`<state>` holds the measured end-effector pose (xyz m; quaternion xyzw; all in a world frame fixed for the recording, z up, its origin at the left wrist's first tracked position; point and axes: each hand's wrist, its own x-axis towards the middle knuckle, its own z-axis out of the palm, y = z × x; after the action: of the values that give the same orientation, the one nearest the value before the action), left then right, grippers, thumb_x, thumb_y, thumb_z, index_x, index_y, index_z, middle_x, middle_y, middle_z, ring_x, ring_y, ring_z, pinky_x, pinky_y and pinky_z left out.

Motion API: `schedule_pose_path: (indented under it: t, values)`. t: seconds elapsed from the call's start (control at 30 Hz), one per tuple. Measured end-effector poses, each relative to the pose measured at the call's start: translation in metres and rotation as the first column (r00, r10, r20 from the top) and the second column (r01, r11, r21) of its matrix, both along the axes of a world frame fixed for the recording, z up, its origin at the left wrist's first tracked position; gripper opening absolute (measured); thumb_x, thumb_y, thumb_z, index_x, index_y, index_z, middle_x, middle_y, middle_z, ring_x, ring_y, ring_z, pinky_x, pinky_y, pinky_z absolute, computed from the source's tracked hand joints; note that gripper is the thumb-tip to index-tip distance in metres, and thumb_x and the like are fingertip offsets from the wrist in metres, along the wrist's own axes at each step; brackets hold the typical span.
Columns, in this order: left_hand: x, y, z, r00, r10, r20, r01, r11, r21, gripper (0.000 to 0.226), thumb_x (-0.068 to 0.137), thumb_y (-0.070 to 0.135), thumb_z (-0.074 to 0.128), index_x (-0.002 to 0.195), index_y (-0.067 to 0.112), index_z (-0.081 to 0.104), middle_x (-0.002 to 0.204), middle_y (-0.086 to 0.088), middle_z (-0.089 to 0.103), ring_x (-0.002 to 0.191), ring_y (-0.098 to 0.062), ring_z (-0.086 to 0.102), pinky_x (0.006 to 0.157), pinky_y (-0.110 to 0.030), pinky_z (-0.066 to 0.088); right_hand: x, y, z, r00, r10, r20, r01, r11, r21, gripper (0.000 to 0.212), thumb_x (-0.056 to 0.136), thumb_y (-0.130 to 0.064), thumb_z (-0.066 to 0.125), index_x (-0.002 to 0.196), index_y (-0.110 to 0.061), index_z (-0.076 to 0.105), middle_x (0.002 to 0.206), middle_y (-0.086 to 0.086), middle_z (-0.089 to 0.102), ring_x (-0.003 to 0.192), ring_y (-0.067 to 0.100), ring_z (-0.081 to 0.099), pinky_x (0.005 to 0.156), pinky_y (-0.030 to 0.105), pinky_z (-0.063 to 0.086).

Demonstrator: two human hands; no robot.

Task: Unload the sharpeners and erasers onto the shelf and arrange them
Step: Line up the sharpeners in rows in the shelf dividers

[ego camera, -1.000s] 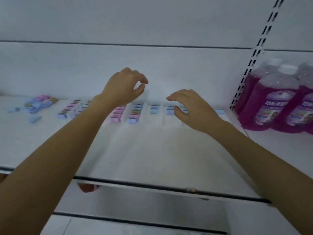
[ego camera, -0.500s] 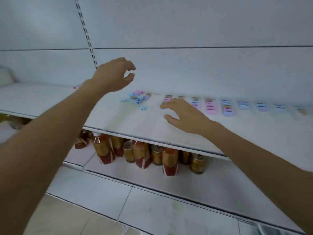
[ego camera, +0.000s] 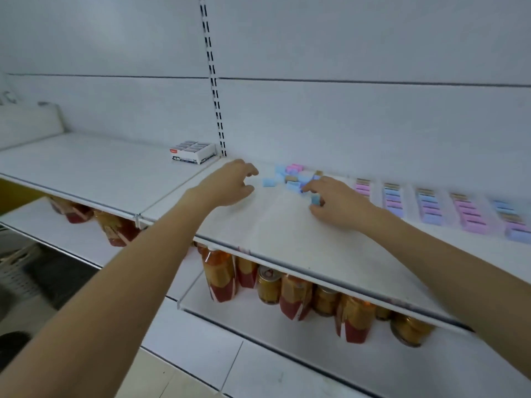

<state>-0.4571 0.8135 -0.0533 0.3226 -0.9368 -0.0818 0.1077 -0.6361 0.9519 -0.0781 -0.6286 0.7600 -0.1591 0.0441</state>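
right hand [ego camera: 339,202] pinches a blue eraser [ego camera: 315,199] — orientation unclear — left hand [ego camera: 230,183] open, loosely curled.

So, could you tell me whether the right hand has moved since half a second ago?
Yes. The right hand has reached further back on the shelf into the loose pile of erasers, fingers around a blue one.

Below my shelf I see amber bottles with red-and-gold labels [ego camera: 219,275] standing beside gold cans [ego camera: 268,285] on the lower shelf [ego camera: 258,326]. A slotted upright [ego camera: 214,81] runs up the white back panel [ego camera: 359,38].
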Motion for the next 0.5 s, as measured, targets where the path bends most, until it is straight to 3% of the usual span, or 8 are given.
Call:
schedule_pose_path:
  t: [0.17,0.33,0.5]
  values:
    - [-0.036,-0.035,-0.011,0.994,-0.097,0.041,0.096,0.995,0.042,0.038,0.088,0.027,0.059,0.124,0.016,0.051,0.118,-0.002,0.055,0.092,-0.017,0.056,0.089,-0.034,0.045,-0.016,-0.022,0.001,0.997,0.002,0.083,0.0,1.0,-0.016,0.032,0.086,-0.013,0.052,0.117,-0.022,0.053,0.113,0.004,0.051,0.082,0.015,0.048,0.077,0.027,0.039]
    - [-0.058,-0.061,-0.012,0.965,-0.258,0.037,0.253,0.961,0.11,0.027,0.084,0.029,0.065,0.107,0.016,0.063,0.09,0.005,0.057,0.075,-0.007,0.05,0.071,-0.019,0.042,-0.016,-0.029,-0.003,0.996,-0.004,0.088,0.006,1.0,-0.02,0.031,0.087,-0.02,0.055,0.118,-0.022,0.055,0.106,0.001,0.05,0.083,0.013,0.047,0.075,0.022,0.035]
    - [-0.072,-0.073,-0.011,0.925,-0.364,-0.112,0.38,0.9,0.211,0.01,0.08,0.022,0.07,0.087,0.02,0.063,0.074,0.016,0.054,0.059,0.007,0.053,0.059,-0.003,0.038,-0.007,-0.032,-0.002,0.994,-0.01,0.111,0.028,0.987,-0.156,0.04,0.079,-0.006,0.06,0.118,-0.013,0.056,0.099,0.0,0.047,0.087,0.012,0.047,0.087,0.028,0.041]
